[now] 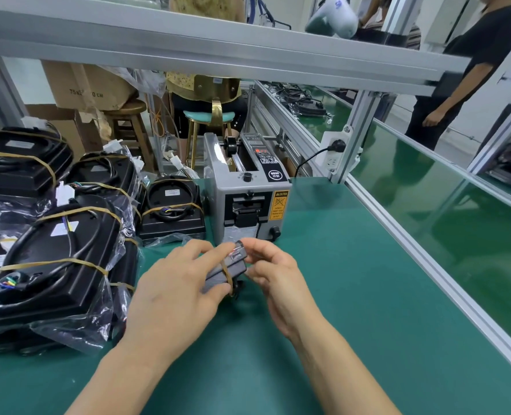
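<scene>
A small black rectangular part (228, 269) with a tan rubber band round it sits between both hands above the green mat (353, 295). My left hand (173, 290) grips the part from the left, fingers lying over its top. My right hand (273, 272) pinches a clear piece of tape (238, 253) at the part's far end with thumb and forefinger. The underside of the part is hidden.
A grey tape dispenser machine (248, 202) stands just behind the hands. Several black bases in plastic bags, banded with cables, are stacked on the left (53, 259). An aluminium rail (421, 253) borders the conveyor belt at right. People stand and sit further back.
</scene>
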Available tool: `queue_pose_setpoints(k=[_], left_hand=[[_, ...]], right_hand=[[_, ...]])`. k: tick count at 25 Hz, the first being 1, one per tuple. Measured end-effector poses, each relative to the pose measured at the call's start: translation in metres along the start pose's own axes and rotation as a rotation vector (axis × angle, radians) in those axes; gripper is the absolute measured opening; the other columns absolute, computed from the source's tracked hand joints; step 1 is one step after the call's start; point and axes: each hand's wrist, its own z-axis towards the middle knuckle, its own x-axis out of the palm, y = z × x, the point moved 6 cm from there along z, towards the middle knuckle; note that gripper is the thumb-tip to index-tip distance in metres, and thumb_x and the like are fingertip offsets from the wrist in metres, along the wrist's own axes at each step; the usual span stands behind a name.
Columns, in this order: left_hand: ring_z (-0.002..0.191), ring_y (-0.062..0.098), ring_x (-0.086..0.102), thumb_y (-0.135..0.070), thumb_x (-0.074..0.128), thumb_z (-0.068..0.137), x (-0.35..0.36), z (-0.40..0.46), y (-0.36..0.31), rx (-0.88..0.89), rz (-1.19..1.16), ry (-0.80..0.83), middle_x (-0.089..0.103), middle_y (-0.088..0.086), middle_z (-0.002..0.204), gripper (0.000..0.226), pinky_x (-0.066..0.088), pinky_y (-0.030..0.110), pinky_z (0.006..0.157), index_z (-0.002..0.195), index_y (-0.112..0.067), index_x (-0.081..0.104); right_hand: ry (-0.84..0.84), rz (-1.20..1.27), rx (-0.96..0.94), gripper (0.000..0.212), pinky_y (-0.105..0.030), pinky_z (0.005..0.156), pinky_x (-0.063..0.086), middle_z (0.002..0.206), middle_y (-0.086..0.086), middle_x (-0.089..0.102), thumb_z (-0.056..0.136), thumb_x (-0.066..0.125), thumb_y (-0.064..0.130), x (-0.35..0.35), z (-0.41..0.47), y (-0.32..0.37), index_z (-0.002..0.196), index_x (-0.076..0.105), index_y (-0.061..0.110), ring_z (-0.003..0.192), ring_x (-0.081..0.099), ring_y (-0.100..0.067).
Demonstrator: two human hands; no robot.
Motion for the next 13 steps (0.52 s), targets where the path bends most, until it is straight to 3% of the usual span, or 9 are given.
queue_pose_setpoints(k=[3,6,9,11,13], left_hand=[[0.114,0.004,0.059,-0.028,0.074,0.069,-0.013,0.002,0.025,-0.047,-0.72,-0.08,0.064,-0.016,0.121,0.056,0.044,0.018,0.096,0.123,-0.037,0.063],[0.11,0.011,0.062,-0.022,0.081,0.059,-0.009,-0.006,0.033,-0.026,-1.148,-0.091,0.068,-0.003,0.118,0.064,0.048,0.018,0.093,0.119,-0.035,0.066],[0.11,0.017,0.061,-0.022,0.079,0.054,-0.008,-0.015,0.042,-0.085,-1.233,-0.156,0.068,-0.002,0.116,0.063,0.05,0.024,0.093,0.114,-0.035,0.067],[0.117,0.02,0.056,-0.024,0.079,0.056,-0.021,-0.012,0.041,-0.035,-1.1,-0.154,0.063,-0.001,0.122,0.068,0.044,0.032,0.101,0.121,-0.033,0.061],[0.121,0.014,0.053,-0.035,0.075,0.064,-0.035,-0.003,0.029,0.068,-0.863,-0.098,0.057,-0.005,0.129,0.067,0.039,0.026,0.104,0.127,-0.035,0.055]], right_hand=[[0.164,-0.277,-0.161,0.072,-0.005,0.095,0.036,0.133,0.013,0.056,0.06,0.052,0.002,-0.008,-0.005,0.016,0.127,0.055,0.028,0.124,0.047,0.005],[0.285,-0.413,-0.287,0.073,-0.02,0.106,0.036,0.134,0.007,0.054,0.067,0.064,-0.009,-0.012,-0.003,0.043,0.132,0.053,0.02,0.127,0.049,-0.005],[0.298,-0.555,-0.369,0.068,-0.022,0.101,0.041,0.121,0.002,0.057,0.066,0.068,-0.015,-0.008,-0.002,0.059,0.127,0.058,0.013,0.117,0.056,-0.01],[0.287,-0.584,-0.411,0.068,-0.026,0.103,0.043,0.119,0.003,0.056,0.066,0.069,-0.014,-0.001,-0.003,0.065,0.127,0.059,0.013,0.116,0.056,-0.013],[0.34,-0.585,-0.42,0.066,-0.026,0.103,0.043,0.12,0.007,0.056,0.067,0.072,-0.007,0.007,-0.004,0.069,0.127,0.059,0.019,0.115,0.057,-0.011]])
